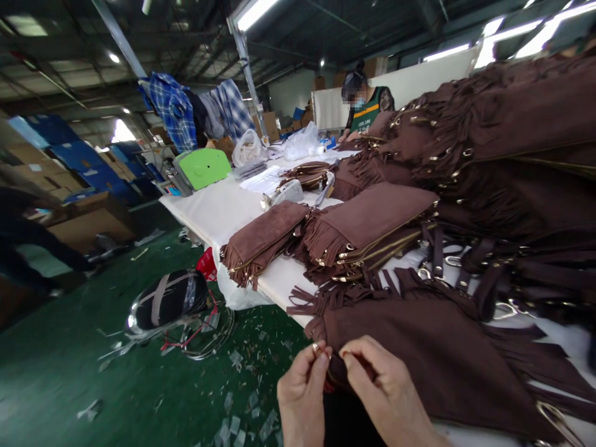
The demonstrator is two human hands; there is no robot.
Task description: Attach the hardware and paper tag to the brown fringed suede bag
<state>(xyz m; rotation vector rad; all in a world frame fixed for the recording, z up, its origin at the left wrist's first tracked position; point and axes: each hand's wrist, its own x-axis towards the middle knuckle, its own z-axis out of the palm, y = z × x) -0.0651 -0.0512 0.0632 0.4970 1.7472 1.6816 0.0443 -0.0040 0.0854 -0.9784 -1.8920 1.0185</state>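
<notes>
At the near edge of the worktop (pixel 279 282), the left hand (pixel 302 397) and right hand (pixel 386 397) pinch the corner of a brown fringed bag (pixel 433 354), fingers (pixel 321 360) closed on its zipper end. Beyond lie stacked brown bags (pixel 367 226), then a green case (pixel 205 167). At the far end a person (pixel 365 108) works.
</notes>
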